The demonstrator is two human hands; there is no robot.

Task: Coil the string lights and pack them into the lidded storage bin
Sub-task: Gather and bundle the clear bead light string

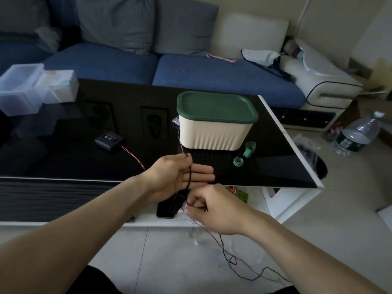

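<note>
Far to the left of the hands, the small black battery box (109,140) lies on the dark table (63,158), its red lead (133,155) running right toward the left hand (178,177). That hand is held flat with the fingers straight, pointing right, and turns of the string lights (189,177) loop across its palm from thumb side to lower edge. Just below and to the right, the right hand (214,209) pinches the wire between curled fingers. From that pinch the loose wire (231,259) trails down and right onto the floor, so the next wrap probably means carrying it up over the left palm. The lidded storage bin (216,132) stands beyond both hands, green lid (216,106) on, a little nearer the right hand.
</note>
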